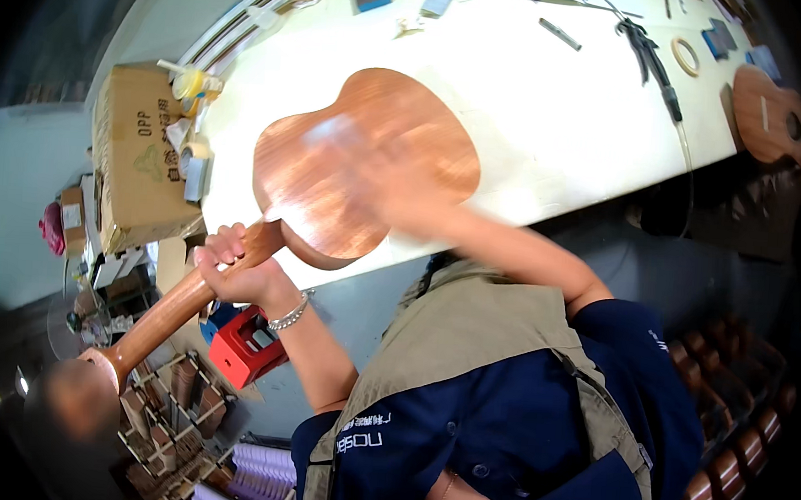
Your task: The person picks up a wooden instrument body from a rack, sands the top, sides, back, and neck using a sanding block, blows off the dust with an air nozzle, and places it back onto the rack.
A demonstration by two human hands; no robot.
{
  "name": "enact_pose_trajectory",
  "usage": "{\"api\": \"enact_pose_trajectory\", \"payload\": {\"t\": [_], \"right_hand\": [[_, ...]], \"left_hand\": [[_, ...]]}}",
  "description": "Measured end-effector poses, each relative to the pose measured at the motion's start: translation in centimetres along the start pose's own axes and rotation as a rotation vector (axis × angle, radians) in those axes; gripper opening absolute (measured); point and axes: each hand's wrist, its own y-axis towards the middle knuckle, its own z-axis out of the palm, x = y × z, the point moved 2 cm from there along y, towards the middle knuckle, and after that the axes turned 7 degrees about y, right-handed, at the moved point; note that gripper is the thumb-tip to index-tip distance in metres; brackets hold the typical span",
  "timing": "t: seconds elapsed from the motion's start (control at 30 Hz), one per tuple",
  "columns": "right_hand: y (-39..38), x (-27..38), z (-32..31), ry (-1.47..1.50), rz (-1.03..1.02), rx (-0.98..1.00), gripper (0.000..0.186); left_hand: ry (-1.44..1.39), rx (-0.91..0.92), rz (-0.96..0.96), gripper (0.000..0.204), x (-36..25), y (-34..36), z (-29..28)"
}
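Observation:
A glossy brown wooden ukulele (pixel 426 132) lies back up, its body on the white worktable (pixel 554 131) and its neck reaching past the table edge toward the lower left. My left hand (pixel 239 268) is wrapped round the neck close to the body. Over the back of the body, my right hand (pixel 387 176) is smeared by motion, its fingers indistinct. A pale bluish blur shows near those fingers; I cannot tell whether it is a pad or a shine on the wood.
A cardboard box (pixel 140 161) stands left of the table, beside a yellow-capped bottle (pixel 191 83). Near the far right lie a black air gun (pixel 651 59) with a hose, a tape roll (pixel 685 57) and another ukulele (pixel 766 117). A red holder (pixel 246 346) is below the neck.

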Motion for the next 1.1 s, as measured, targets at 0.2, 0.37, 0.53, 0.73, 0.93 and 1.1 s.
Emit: {"api": "enact_pose_trajectory", "payload": {"t": [0.2,0.37,0.53,0.73,0.93,1.1], "right_hand": [[-6.6,-1.7,-0.6,-0.019,0.067,0.108,0.065],[-14.3,-12.5,-1.0,0.238,0.552,-0.114,0.058],[-16.1,-10.3,-5.1,1.639,0.524,-0.533,0.057],[-21.3,-10.0,-6.0,1.453,0.459,-1.009,0.053],[-21.1,-7.0,-6.3,0.609,0.441,-1.055,0.046],[-15.2,-5.0,-4.9,0.034,0.517,-0.532,0.047]], "left_hand": [[-0.028,-0.027,-0.038,0.029,1.0,1.9,-1.9],[0.075,0.073,0.198,0.056,0.6,5.4,-2.4],[0.320,0.293,0.572,0.048,-5.7,6.3,7.6],[1.537,1.342,0.551,0.045,6.0,-4.2,16.3],[1.344,1.709,0.791,0.027,18.1,-13.9,11.8],[1.619,1.560,1.147,0.058,11.3,-10.6,11.7]]}}
